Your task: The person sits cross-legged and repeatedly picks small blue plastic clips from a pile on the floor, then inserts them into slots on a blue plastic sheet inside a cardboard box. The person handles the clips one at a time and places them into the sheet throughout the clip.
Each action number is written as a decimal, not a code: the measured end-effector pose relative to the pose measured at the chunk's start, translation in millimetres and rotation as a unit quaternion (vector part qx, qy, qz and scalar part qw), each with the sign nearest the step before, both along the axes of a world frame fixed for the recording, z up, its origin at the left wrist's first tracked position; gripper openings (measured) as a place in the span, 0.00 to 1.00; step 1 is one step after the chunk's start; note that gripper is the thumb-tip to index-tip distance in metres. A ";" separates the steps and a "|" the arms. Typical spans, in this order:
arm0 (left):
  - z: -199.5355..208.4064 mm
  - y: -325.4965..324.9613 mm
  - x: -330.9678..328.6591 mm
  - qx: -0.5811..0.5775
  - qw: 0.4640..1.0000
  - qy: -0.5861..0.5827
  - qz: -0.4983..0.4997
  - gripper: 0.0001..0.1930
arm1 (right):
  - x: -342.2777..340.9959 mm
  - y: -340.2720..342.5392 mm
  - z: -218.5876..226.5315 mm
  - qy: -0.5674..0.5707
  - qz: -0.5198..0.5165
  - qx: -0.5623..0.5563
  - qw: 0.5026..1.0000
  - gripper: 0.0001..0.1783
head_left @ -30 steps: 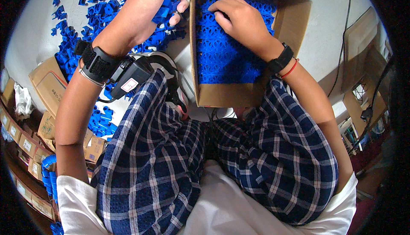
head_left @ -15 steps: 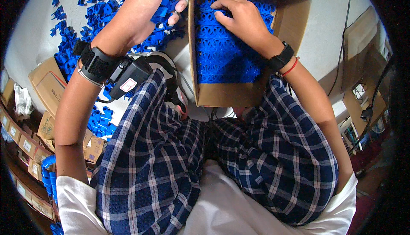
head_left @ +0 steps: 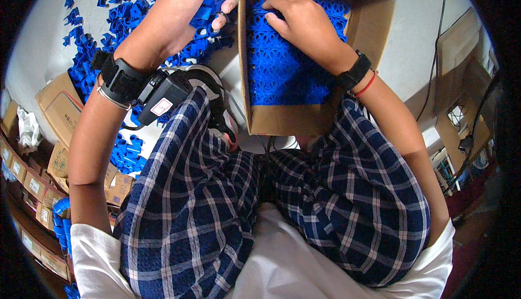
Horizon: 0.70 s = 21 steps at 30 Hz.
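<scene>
A cardboard box (head_left: 291,120) stands tilted between my knees, with blue plastic pipe clips (head_left: 287,60) packed inside in neat rows. My right hand (head_left: 306,22) rests on the upper rows, fingers bent and the thumb apart from them; no separate piece shows in its grasp. My left hand (head_left: 214,8) is beside the box's left wall, fingers spread and loosely curled, its topmost fingertips at the wall's edge. That hand is partly cut off by the top of the picture. Loose blue clips (head_left: 127,14) are heaped on the pale floor beyond my left forearm.
A black device (head_left: 165,98) is strapped at my left wrist. Small cardboard boxes (head_left: 35,185) and a white plastic bag (head_left: 28,129) sit at the far left. At the right are a dark cable (head_left: 436,49) and an opened carton (head_left: 461,130). My shoe (head_left: 209,76) stands left of the box.
My right hand has shifted very slightly left over the rows of clips. The left hand and the box have barely moved.
</scene>
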State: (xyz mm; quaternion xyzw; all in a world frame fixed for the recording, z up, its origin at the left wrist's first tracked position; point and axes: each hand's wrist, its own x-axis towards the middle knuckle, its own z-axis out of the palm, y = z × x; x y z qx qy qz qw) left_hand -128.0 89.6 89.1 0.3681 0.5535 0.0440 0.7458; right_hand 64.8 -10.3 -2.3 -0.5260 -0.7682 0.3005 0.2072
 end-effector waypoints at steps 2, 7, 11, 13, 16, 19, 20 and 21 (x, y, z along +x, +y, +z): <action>0.3 -0.7 0.0 0.005 1.000 0.001 0.000 0.13 | -0.2 -1.3 1.8 -0.005 -0.004 -0.001 1.000 0.07; -0.2 0.7 0.0 -0.003 1.000 -0.008 0.001 0.13 | 1.0 -0.6 2.2 -0.016 0.004 -0.003 1.000 0.07; -0.4 1.1 0.9 -0.003 1.000 0.003 0.002 0.13 | 0.9 0.1 2.0 -0.022 0.007 0.005 1.000 0.06; -0.1 1.2 1.4 -0.002 1.000 -0.004 0.003 0.13 | 0.7 -0.3 1.9 -0.023 0.006 0.011 1.000 0.06; 0.4 1.2 1.4 -0.004 1.000 0.003 0.001 0.13 | 0.2 -0.9 0.3 -0.022 0.001 0.002 1.000 0.06; 0.0 -0.1 1.4 0.006 1.000 0.008 0.003 0.13 | -0.9 -0.4 -1.3 -0.006 -0.027 -0.028 0.999 0.07; -0.1 0.1 1.2 0.003 1.000 0.004 0.003 0.13 | -1.1 0.5 -0.8 0.009 -0.043 -0.030 0.999 0.08; 0.1 0.5 1.2 0.000 1.000 0.000 0.003 0.13 | -1.2 2.0 0.6 0.021 -0.055 -0.040 0.997 0.09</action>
